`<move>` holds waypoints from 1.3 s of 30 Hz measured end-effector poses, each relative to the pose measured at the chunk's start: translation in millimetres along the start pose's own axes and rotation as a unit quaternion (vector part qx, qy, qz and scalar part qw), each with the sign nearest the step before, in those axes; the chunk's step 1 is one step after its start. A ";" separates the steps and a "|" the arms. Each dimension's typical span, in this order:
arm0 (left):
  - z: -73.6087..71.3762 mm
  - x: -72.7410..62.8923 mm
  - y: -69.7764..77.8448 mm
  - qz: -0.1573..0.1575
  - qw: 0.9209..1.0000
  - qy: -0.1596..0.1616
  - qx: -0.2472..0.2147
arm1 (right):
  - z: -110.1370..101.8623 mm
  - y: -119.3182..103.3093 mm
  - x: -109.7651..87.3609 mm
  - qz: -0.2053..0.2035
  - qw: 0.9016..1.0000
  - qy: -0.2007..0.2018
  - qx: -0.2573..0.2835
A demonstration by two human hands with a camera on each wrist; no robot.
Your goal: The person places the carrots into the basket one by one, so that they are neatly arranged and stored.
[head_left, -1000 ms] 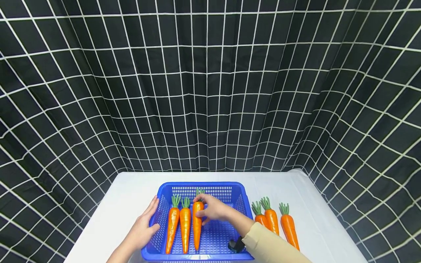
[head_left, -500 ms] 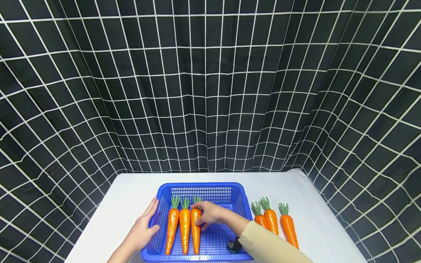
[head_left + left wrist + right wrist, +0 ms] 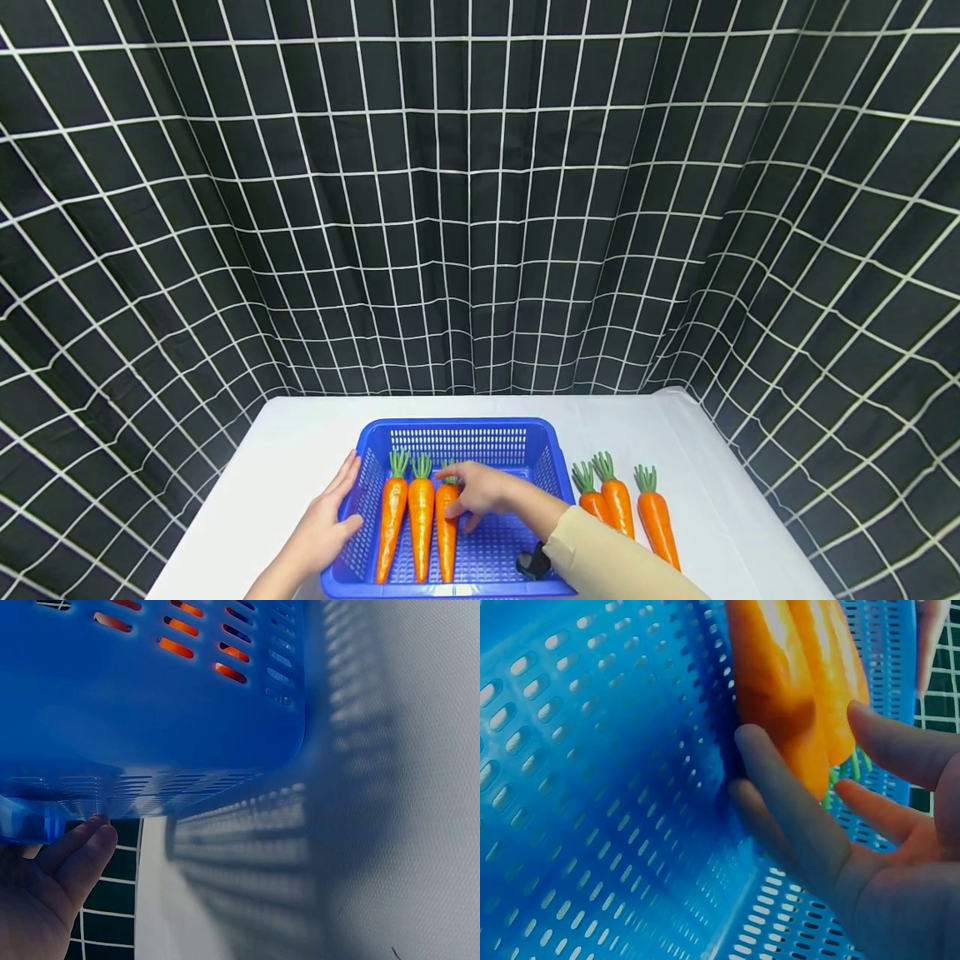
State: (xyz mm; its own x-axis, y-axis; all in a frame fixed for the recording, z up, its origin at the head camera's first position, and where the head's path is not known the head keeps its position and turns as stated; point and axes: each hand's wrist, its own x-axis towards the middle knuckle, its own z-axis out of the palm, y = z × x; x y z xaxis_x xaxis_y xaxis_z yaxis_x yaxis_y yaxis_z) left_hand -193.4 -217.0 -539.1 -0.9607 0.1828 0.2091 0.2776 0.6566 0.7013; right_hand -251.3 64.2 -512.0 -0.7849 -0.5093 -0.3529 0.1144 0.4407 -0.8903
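Observation:
A blue plastic basket (image 3: 480, 423) with slotted walls sits on the white table. Three orange carrots with green tops lie side by side in its left half: the left carrot (image 3: 392, 521), the middle carrot (image 3: 422, 525) and the right carrot (image 3: 446, 546). My right hand (image 3: 482, 488) reaches in at the upper part of the right carrot, partly covering its top. In the right wrist view its fingers (image 3: 795, 802) are spread beside the carrots, the thumb apart from them. Fingers straight, my left hand (image 3: 324, 518) rests against the basket's left side.
Right of the basket, three more carrots lie on the table: two close together, a nearer carrot (image 3: 592, 504) and a carrot (image 3: 618, 504), plus a separate carrot (image 3: 657, 525). A small black device (image 3: 533, 563) shows under my right wrist. A dark grid curtain (image 3: 472, 208) surrounds the table.
The right carrot has shifted left, up close to the middle one, and lies lower in the basket. My right hand moved with it and its fingers have loosened. The left hand stays put.

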 end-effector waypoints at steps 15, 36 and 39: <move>-0.6 0.6 1.3 -0.004 1.000 -0.003 -0.001 | -15.4 -18.6 -16.3 -0.037 0.995 0.027 -0.084; 1.0 -0.2 -2.5 0.000 1.000 -0.001 0.010 | -62.2 -32.4 -57.9 -0.121 0.990 0.064 -0.028; 1.2 0.2 -3.4 0.004 1.000 0.001 0.010 | -68.1 -31.3 -65.2 -0.131 0.989 0.071 -0.014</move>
State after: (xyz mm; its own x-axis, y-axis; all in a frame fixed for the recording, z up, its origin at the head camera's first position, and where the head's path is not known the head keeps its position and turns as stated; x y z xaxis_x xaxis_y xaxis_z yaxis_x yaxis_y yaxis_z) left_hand -194.5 -218.3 -542.3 -0.9583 0.1863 0.2165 0.2851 0.6693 0.6861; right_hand -245.1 134.0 -441.5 -0.8632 -0.5005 -0.0665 -0.1185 0.3289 -0.9369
